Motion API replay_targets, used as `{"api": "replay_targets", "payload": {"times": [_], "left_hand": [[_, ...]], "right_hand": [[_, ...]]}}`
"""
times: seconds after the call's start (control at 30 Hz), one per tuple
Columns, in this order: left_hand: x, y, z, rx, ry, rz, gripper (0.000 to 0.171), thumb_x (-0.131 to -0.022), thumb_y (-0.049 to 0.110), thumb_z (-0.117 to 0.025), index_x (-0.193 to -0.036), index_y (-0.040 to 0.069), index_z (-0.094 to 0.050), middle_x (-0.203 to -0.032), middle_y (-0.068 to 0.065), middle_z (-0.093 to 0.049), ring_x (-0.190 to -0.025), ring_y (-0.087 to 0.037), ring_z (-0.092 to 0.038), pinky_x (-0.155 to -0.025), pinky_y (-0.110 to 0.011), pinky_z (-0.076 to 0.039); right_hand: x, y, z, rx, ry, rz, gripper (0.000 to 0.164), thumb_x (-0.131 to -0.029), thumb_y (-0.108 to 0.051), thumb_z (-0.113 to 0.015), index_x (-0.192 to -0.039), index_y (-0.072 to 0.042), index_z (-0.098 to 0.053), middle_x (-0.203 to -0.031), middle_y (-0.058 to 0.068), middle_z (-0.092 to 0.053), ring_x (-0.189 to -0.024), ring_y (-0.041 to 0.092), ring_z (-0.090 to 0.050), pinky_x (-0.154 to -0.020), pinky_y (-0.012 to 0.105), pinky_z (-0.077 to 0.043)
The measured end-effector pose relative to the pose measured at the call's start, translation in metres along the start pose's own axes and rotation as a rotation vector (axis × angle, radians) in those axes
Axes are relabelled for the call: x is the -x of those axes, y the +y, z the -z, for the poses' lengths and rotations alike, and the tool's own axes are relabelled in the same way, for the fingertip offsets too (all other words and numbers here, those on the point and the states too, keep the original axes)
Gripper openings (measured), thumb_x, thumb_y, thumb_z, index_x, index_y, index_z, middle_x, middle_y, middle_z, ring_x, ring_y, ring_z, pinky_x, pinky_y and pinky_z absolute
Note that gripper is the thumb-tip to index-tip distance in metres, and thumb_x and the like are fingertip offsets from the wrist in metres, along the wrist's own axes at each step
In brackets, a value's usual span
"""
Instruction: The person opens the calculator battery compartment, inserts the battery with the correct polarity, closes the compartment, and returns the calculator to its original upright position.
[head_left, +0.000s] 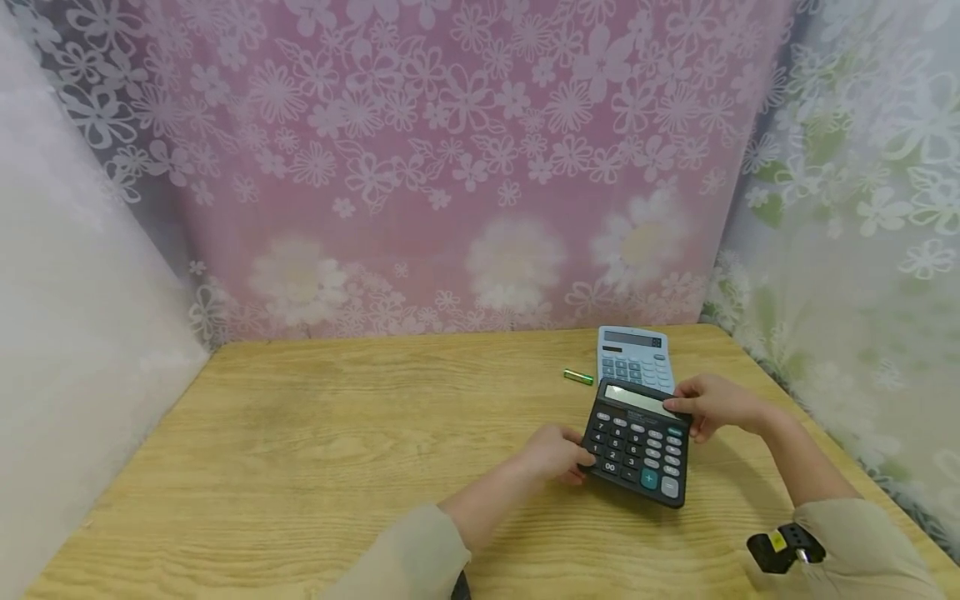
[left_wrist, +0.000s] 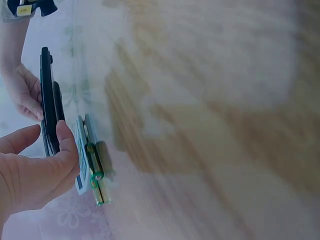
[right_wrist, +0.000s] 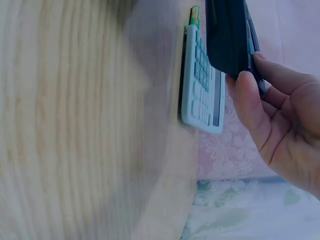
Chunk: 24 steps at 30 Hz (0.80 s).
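Note:
Both hands hold a black calculator [head_left: 636, 442] above the table, its keys and blank display facing up and its body tilted. My left hand [head_left: 553, 455] pinches the left edge near the lower corner, thumb on top. At the upper right corner, my right hand [head_left: 720, 406] grips with the thumb over the display's end and fingers beneath. The left wrist view shows the black calculator [left_wrist: 49, 102] edge-on between the two hands. In the right wrist view, its dark underside [right_wrist: 227, 37] shows beside the thumb and fingers.
Just behind lies a light blue calculator [head_left: 634, 354] with digits on its display, partly covered by the black one. Green battery-like cylinders [left_wrist: 93, 161] lie beside it on the wooden table [head_left: 337, 450]. Flowered cloth [head_left: 465, 167] hangs behind the table and along its sides.

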<state>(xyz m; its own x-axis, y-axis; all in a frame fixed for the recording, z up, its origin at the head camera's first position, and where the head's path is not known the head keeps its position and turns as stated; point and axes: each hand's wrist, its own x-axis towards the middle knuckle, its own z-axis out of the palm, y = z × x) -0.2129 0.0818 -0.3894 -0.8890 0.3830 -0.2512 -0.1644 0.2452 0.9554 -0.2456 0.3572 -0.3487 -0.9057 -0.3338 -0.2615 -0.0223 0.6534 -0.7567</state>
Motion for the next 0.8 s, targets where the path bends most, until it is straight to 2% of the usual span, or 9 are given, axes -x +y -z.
{"api": "replay_targets", "payload": {"times": [0.13,0.37,0.57,0.73,0.8], "left_hand": [[-0.002,0.002,0.010,0.007,0.013,-0.025,0.025,-0.076,-0.008,-0.065,-0.100,-0.005,-0.061,-0.070,-0.006,-0.060,-0.057,-0.017,-0.059,-0.059,-0.031,-0.054],[-0.003,0.005,0.025,-0.002,0.029,-0.033,0.028,-0.076,-0.010,-0.064,-0.104,-0.006,-0.058,-0.071,-0.007,-0.058,-0.063,-0.022,-0.061,-0.063,-0.034,-0.054],[-0.005,0.002,0.041,0.100,0.034,-0.045,0.038,-0.076,-0.012,-0.061,-0.113,-0.004,-0.057,-0.071,-0.006,-0.057,-0.058,-0.016,-0.054,-0.060,-0.031,-0.052],[-0.006,0.003,0.058,0.197,0.015,-0.068,0.044,-0.080,-0.009,-0.059,-0.123,-0.003,-0.054,-0.073,-0.006,-0.058,-0.059,-0.012,-0.053,-0.059,-0.025,-0.048],[-0.004,0.005,0.065,0.214,0.027,-0.071,0.045,-0.081,-0.008,-0.059,-0.125,-0.002,-0.054,-0.074,-0.005,-0.058,-0.060,-0.012,-0.052,-0.059,-0.024,-0.048]], "right_hand": [[-0.002,-0.009,0.000,-0.016,0.008,0.022,0.033,-0.096,-0.027,-0.052,-0.081,0.002,-0.046,-0.067,0.010,-0.048,-0.060,0.025,-0.060,-0.062,0.047,-0.052],[-0.007,-0.023,-0.004,-0.032,0.043,0.026,0.033,-0.095,-0.028,-0.053,-0.083,0.002,-0.048,-0.070,0.010,-0.050,-0.061,0.025,-0.060,-0.062,0.046,-0.052],[-0.012,-0.031,-0.011,-0.059,0.066,0.075,0.033,-0.095,-0.027,-0.054,-0.085,0.004,-0.047,-0.074,0.014,-0.051,-0.062,0.026,-0.060,-0.063,0.044,-0.053],[-0.017,-0.036,-0.014,-0.091,0.097,0.105,0.032,-0.096,-0.026,-0.051,-0.095,0.006,-0.048,-0.082,0.016,-0.050,-0.070,0.028,-0.061,-0.068,0.046,-0.052],[-0.019,-0.040,-0.015,-0.109,0.106,0.111,0.032,-0.097,-0.025,-0.051,-0.100,0.007,-0.048,-0.085,0.016,-0.050,-0.075,0.031,-0.062,-0.070,0.045,-0.052]]}}
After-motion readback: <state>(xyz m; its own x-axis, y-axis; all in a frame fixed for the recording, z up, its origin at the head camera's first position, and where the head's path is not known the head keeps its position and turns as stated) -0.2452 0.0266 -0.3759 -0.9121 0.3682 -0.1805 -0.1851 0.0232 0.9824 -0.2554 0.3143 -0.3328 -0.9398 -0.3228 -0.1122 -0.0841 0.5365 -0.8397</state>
